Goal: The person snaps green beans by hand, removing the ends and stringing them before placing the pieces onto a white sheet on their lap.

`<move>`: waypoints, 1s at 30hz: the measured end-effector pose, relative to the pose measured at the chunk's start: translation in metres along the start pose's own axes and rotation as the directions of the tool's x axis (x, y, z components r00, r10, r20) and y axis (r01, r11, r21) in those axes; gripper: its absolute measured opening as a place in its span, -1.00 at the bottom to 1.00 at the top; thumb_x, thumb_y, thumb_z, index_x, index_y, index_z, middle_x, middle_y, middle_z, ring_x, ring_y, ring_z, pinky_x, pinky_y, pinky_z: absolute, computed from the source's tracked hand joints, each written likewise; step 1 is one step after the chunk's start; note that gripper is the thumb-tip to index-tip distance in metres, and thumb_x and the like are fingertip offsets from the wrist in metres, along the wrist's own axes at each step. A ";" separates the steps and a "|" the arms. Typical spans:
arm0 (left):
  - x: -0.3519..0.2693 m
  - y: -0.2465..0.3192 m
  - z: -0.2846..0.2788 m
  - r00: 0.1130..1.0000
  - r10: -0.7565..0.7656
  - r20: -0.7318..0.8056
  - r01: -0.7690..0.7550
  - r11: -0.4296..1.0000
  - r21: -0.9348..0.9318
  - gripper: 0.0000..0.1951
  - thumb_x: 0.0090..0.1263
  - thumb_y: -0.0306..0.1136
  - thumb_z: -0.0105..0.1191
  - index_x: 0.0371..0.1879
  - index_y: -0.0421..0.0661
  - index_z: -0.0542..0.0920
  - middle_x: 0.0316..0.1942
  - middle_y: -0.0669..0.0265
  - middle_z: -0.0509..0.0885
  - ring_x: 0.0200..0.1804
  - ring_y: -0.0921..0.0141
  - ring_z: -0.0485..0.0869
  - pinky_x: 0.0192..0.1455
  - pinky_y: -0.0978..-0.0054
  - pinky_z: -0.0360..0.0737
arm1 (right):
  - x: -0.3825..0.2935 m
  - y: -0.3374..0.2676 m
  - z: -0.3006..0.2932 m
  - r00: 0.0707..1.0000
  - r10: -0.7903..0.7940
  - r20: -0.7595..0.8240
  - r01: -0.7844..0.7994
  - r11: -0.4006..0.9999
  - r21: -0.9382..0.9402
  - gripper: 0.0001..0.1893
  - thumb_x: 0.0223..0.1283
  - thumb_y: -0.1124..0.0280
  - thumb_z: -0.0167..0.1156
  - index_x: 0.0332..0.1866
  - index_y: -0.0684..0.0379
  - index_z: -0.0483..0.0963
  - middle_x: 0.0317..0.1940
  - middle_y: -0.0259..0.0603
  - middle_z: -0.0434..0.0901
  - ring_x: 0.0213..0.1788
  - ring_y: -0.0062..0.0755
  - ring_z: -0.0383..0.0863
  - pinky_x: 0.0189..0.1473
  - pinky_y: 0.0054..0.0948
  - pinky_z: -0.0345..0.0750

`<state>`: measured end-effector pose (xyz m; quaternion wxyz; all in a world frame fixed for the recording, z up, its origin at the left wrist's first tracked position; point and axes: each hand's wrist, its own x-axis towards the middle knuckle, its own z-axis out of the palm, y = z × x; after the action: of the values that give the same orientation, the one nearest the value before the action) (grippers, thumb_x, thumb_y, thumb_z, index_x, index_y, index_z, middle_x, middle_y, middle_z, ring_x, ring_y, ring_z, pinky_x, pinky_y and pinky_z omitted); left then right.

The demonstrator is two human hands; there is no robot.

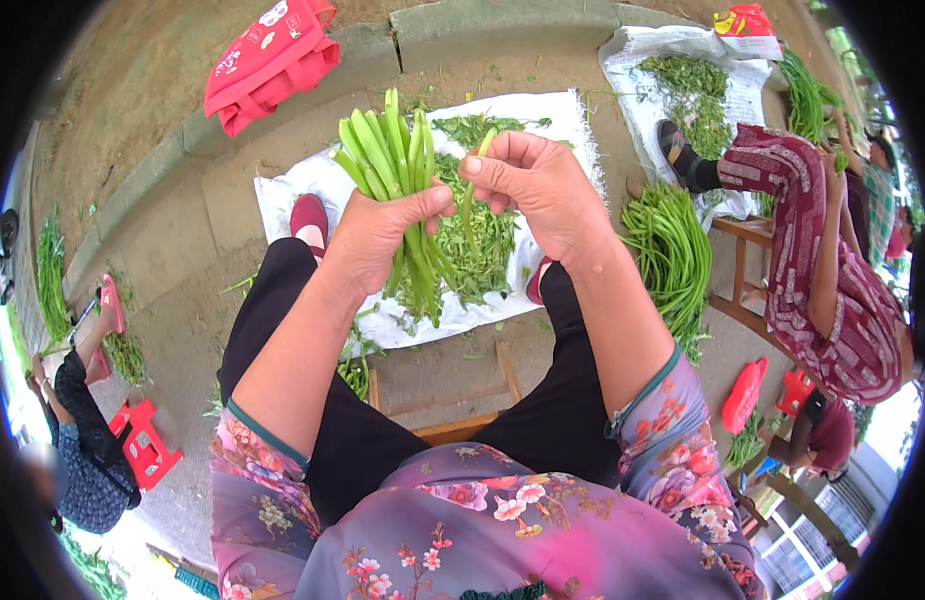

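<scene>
My left hand (380, 232) is wrapped around a bunch of thick green vegetable stems (391, 154), their pale cut ends pointing away from me and their thinner ends hanging below the fist. To its right, my right hand (533, 184) pinches a single thin green stem (471, 199) between thumb and fingers, apart from the bunch. Beneath both hands a white woven plastic sack (560, 116) lies flat on the ground between my feet. Loose stripped green leaves (477, 259) are heaped on it, partly hidden by my hands.
A pile of long green stems (668, 259) lies at my right, beside a seated person in patterned clothes (796, 225). Another leaf-covered sack (620, 60) is beyond. A red bag (275, 64) rests by the concrete kerb (500, 34). Someone sits at left near a red stool (145, 446).
</scene>
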<state>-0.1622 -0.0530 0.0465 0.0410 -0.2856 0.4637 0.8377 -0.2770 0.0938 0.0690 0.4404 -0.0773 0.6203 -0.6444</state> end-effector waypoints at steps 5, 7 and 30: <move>-0.001 0.001 0.003 0.998 0.043 0.055 -0.042 0.999 -0.029 -0.72 0.14 -0.46 0.32 -0.19 -0.18 0.57 -0.35 0.38 0.64 -0.36 0.52 0.55 -0.33 0.58 0.46 | 0.002 0.004 0.008 0.999 -0.028 -0.018 0.029 0.997 0.074 -0.83 0.05 0.39 0.40 -0.45 0.15 0.52 -0.49 -0.40 0.59 -0.45 -0.64 0.46 -0.33 -0.60 0.41; 0.001 -0.001 0.006 0.996 0.065 0.062 -0.062 0.997 -0.043 -0.70 0.14 -0.46 0.33 -0.17 -0.18 0.57 -0.34 0.37 0.64 -0.34 0.51 0.56 -0.33 0.58 0.46 | 0.003 0.009 0.010 0.999 -0.033 -0.013 0.034 0.991 0.130 -0.83 0.05 0.40 0.40 -0.46 0.14 0.51 -0.48 -0.39 0.59 -0.43 -0.63 0.47 -0.32 -0.58 0.42; -0.005 0.014 -0.007 0.995 -0.003 -0.095 0.030 0.957 0.290 -0.67 0.08 -0.43 0.37 -0.19 -0.22 0.60 -0.33 0.34 0.67 -0.36 0.53 0.60 -0.37 0.56 0.53 | -0.009 0.006 -0.009 0.785 -0.567 0.249 0.480 0.302 -0.824 -0.96 0.08 0.47 0.21 -0.37 0.18 0.53 -0.42 -0.16 0.51 -0.30 -0.08 0.55 -0.26 -0.23 0.51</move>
<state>-0.1596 -0.0660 0.0570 0.0677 -0.3192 0.5808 0.7458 -0.2748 0.1069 0.0658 0.0800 -0.4526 0.8120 -0.3597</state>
